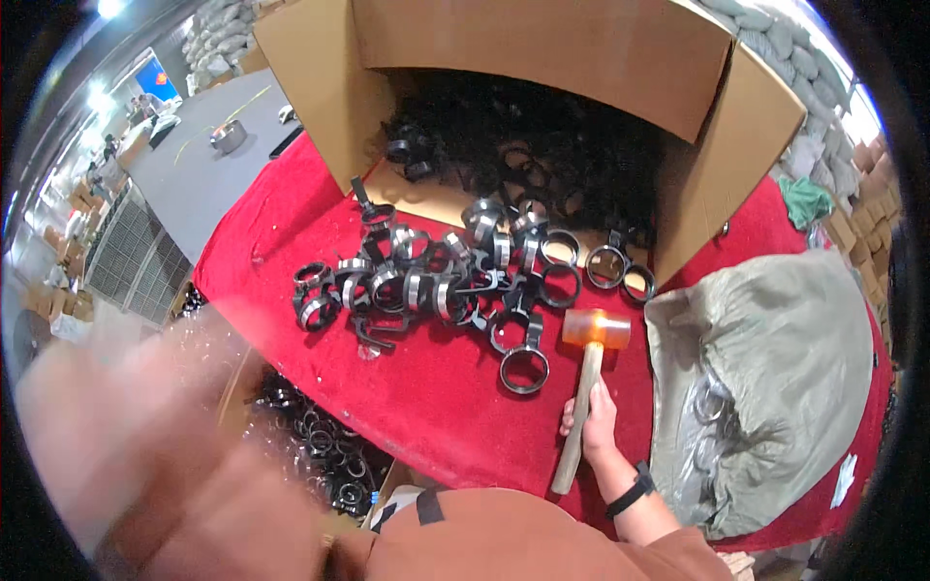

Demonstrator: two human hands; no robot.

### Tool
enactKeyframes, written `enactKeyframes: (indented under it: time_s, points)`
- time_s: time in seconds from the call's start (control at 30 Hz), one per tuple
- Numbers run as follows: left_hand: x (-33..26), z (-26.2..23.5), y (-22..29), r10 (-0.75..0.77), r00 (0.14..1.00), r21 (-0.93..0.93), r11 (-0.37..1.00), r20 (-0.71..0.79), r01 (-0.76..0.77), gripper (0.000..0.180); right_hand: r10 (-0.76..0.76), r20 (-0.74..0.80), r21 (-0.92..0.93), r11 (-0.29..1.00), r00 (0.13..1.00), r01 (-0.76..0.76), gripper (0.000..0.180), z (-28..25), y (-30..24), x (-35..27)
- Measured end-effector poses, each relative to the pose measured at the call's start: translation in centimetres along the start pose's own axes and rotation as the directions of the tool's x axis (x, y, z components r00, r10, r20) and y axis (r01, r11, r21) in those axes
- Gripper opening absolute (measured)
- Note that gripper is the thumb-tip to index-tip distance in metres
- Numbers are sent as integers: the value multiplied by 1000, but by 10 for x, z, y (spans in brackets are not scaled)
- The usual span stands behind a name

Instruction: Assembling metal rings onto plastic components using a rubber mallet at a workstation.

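In my right hand [599, 421] is a mallet [583, 397], its fingers wrapped round the pale wooden handle. The mallet's translucent amber head points away from me, over the red cloth [455, 407]. Left of that head lies a heap of black and silver ring-shaped metal parts [450, 295], some with short arms. One ring part [524, 389] sits at the heap's near edge, close to the mallet. My left hand [136, 407] is raised close to the camera at the left, off the cloth's edge. Motion smears its fingers, so whether it holds anything is unclear.
Behind the heap, an open cardboard box [542, 39] lies with its mouth facing me, full of dark parts. A grey-green sack [775, 339] takes up the right side. Below the table's left edge, more rings [325, 441] fill a container. A grey table [208, 107] stands far left.
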State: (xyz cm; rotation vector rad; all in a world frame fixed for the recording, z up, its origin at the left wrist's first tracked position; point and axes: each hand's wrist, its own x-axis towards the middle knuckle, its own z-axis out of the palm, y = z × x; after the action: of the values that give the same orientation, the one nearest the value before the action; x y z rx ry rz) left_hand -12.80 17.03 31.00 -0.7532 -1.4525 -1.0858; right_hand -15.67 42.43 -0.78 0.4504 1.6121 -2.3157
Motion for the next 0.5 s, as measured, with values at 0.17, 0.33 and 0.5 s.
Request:
enactKeyframes:
  time_s: [0.17, 0.33, 0.5]
  points:
    - [-159, 69, -132, -211, 439, 377, 863, 873, -336, 36, 43, -55, 33, 999, 998, -41, 46, -8, 1, -3]
    - [-223, 101, -151, -201, -78, 110, 774, 976, -623, 32, 48, -51, 58, 997, 998, -45, 47, -7, 4, -9]
    - [-219, 107, -157, -128, 129, 176, 849, 983, -499, 18, 67, -93, 21, 998, 993, -66, 46, -6, 6, -9]
